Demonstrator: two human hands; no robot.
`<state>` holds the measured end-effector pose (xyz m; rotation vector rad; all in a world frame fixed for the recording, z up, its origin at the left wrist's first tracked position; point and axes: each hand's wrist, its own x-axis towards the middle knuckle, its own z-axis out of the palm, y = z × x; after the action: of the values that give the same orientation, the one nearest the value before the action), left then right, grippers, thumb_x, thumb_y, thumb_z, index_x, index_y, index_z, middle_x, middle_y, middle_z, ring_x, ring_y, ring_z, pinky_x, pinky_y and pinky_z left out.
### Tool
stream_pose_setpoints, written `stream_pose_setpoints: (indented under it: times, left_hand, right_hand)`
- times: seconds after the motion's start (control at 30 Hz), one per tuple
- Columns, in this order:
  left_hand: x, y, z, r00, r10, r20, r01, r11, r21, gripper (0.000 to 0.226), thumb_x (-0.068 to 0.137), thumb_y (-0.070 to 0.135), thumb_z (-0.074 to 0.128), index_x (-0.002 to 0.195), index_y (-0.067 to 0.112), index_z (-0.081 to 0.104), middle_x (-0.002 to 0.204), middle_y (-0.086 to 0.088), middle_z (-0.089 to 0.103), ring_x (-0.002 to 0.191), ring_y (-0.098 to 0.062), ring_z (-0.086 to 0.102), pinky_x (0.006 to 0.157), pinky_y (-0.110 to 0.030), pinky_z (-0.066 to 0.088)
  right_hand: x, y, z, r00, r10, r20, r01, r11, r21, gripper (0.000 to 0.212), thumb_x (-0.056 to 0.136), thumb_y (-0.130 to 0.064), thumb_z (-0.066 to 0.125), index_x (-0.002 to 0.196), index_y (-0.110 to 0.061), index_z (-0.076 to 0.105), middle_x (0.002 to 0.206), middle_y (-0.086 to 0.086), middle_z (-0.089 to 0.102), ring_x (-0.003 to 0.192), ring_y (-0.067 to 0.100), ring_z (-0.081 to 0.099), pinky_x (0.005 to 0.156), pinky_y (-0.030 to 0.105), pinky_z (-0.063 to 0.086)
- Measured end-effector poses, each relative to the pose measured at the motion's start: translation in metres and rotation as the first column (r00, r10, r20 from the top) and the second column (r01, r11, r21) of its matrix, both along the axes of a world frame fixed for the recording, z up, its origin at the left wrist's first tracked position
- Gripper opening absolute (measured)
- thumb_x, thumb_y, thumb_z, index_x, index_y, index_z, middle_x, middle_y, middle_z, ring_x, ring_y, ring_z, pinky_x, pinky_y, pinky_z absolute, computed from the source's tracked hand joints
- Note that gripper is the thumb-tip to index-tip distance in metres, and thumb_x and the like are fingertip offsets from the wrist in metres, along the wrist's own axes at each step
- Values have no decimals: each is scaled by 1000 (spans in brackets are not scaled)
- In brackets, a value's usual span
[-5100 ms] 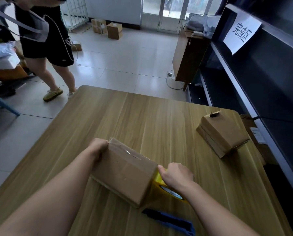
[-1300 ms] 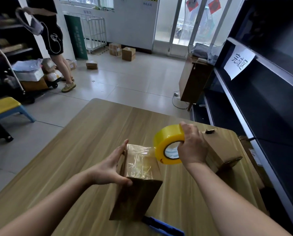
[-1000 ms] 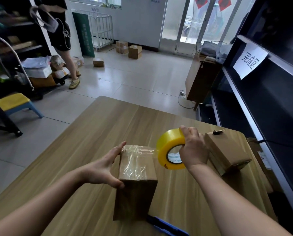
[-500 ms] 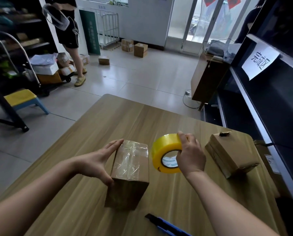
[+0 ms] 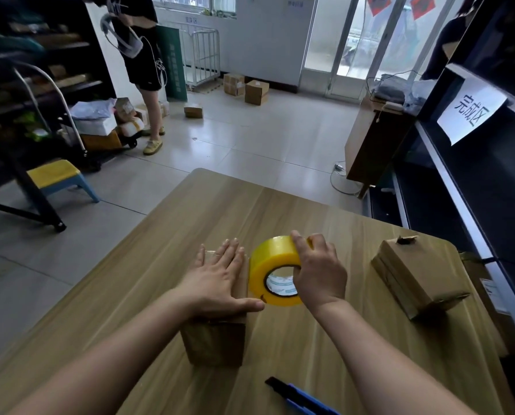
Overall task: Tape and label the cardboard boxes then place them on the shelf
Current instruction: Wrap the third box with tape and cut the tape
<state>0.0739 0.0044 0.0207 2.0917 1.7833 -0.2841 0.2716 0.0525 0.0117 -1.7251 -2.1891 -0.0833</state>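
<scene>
Left hand: flat, fingers straight and together, palm pressing down on the top face of the cardboard box at lower centre of the frame. It grips nothing.

Right hand: fingers curled over the rim of the yellow tape roll, which it holds on edge just beside the box's upper right corner. Whether a strip of tape joins the roll to the box cannot be told from this view.

The box stands on the wooden table, and clear film shows at its far top edge. A second cardboard box lies tilted at centre right, near the table's right edge. A blue utility knife lies at the bottom edge of the frame, near the right forearm.

Hazards, as judged:
- If the tape is uncut, drawing the roll away may peel the strip or tip the box. The left hand's downward pressure guards against this.
- Reaching for the knife takes the right hand off the roll, and loose tape may fold onto itself.
- The second box may be knocked off the right edge by a wide elbow swing.

Clearance: bare tabletop lies open above and left of the hands. The dark shelf, carrying a paper sign, runs down the right of the frame, close beside the table.
</scene>
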Motion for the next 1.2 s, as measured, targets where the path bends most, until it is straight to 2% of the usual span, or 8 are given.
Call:
stream_pose_setpoints:
  times: [0.2,0.3,0.47,0.63,0.73,0.87,0.97,1.2]
  left_hand:
    - [3,7,-2,997,63,-50,-64,998,-3,112,77,80,41,150,22,-22,154,-1,-35,141,-21,-33,108,-67,-18]
    - [11,5,-7,984,175,-35,-175,985,-3,119,65,88,47,147,39,-23,150,2,-39,140,-33,-33,101,-76,-11]
    - [3,8,-4,942,323,95,-331,940,77,103,65,61,67,149,45,10,157,4,14,146,-28,3,106,-59,28]
    - [-13,9,-1,866,429,256,-465,880,95,87,63,45,76,138,45,32,141,6,32,136,-21,19,99,-50,31]
    - [-22,9,-2,819,458,344,-507,860,62,86,59,43,79,134,44,37,136,5,34,133,-21,22,100,-48,33]
    - [-32,6,-10,579,489,652,-574,813,-101,85,42,41,75,121,46,46,121,6,42,123,-23,35,98,-41,40]
    - [-33,3,-19,293,503,813,-528,794,-300,78,40,35,82,108,56,52,124,0,45,117,-32,48,92,-54,51]
    - [-39,-8,-49,-9,537,843,-391,774,-497,87,39,20,83,119,34,52,127,-13,45,109,-38,56,79,-47,58]
  right_hand:
    - [8,-4,4,1000,-12,-21,10,993,-120,64,91,-18,58,148,-34,36,130,4,49,115,25,50,78,33,49]
    - [12,-4,7,1000,8,-24,-12,986,-163,65,90,-24,61,149,-36,34,131,1,47,118,23,49,82,32,48]
    - [13,-8,-4,958,-36,-285,-25,978,-208,76,83,-37,72,149,-31,35,125,1,52,110,22,54,81,34,48]
    - [8,-16,-30,829,-269,-491,22,892,-452,107,66,-56,82,152,-26,25,140,4,46,123,25,50,94,40,47]
    - [0,-22,-36,570,-418,-707,-51,842,-538,107,64,-44,87,150,-26,26,129,2,53,114,24,53,90,39,47]
    - [-14,-25,-38,344,-466,-816,-115,841,-529,82,60,-47,89,130,-25,52,111,-6,65,100,17,64,86,43,55]
    - [-23,-13,-28,242,-466,-851,-132,853,-505,38,74,-20,84,107,-17,66,96,3,73,87,19,71,72,35,58]
    - [-8,13,0,612,-334,-717,-30,896,-443,36,79,1,62,102,-27,58,82,0,62,79,24,62,73,41,54]
